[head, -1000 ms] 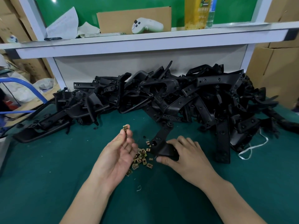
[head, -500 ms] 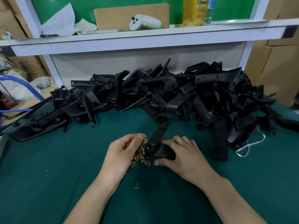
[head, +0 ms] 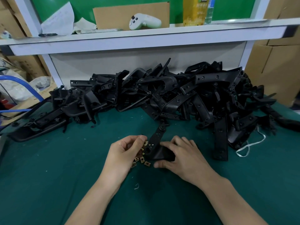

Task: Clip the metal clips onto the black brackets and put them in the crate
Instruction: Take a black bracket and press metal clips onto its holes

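Bracket pile (head: 162, 95) behind held bracket (head: 162, 154), string (head: 250, 145) beside

Head view, angled down, close over table (head: 48, 184)

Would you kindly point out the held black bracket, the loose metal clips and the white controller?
black bracket (head: 162, 154): head view, on its wide lower end.
metal clips (head: 142, 159): head view, on one clip of the heap.
white controller (head: 146, 21): head view, on its grip.

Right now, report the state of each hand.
Left hand: pinching a small brass-coloured metal clip.
Right hand: holding the black plastic bracket.
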The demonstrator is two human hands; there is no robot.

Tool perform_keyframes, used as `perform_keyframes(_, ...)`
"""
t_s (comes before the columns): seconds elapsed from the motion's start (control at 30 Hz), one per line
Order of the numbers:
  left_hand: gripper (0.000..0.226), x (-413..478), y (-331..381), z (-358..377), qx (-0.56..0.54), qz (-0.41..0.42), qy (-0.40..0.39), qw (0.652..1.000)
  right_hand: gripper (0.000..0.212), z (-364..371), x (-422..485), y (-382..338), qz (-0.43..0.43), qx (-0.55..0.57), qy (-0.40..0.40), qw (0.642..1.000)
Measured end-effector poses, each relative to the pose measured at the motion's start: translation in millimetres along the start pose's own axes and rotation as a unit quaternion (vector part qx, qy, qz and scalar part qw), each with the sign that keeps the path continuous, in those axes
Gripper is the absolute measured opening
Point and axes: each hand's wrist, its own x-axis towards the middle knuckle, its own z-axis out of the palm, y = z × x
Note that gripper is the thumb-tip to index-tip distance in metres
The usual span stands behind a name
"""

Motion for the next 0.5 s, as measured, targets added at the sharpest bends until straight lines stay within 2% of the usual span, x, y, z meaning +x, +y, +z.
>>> perform_keyframes(0.1, 0.015, -0.9, -0.4, 2.5, 0.026, 0.014, 0.023, 0.999, 0.095, 0.5, -0.1, -0.2, -0.004, -0.004, 0.003, 1.000)
perform_keyframes(0.27, 0.017, -3.8, -1.1, 6.0, 0.060, 0.045, 0.075, 0.994, 0.095, 4.3, 1.0, -3.0, 0.006, -0.015, 0.025, 1.000)
perform_keyframes(0.37, 0.014, -4.6, -3.8, 9.6, 0.043, 0.047, 0.098, 0.993, 0.097, 7.3, 2.8, -7.4, 0.025, -0.028, 0.039, 0.999)
perform_keyframes(0.5, 0.008, -3.0, -6.7, 11.5, -0.019, 0.010, 0.100, 0.995, 0.096, 7.8, 4.2, -9.3, 0.034, -0.040, 0.040, 0.998)
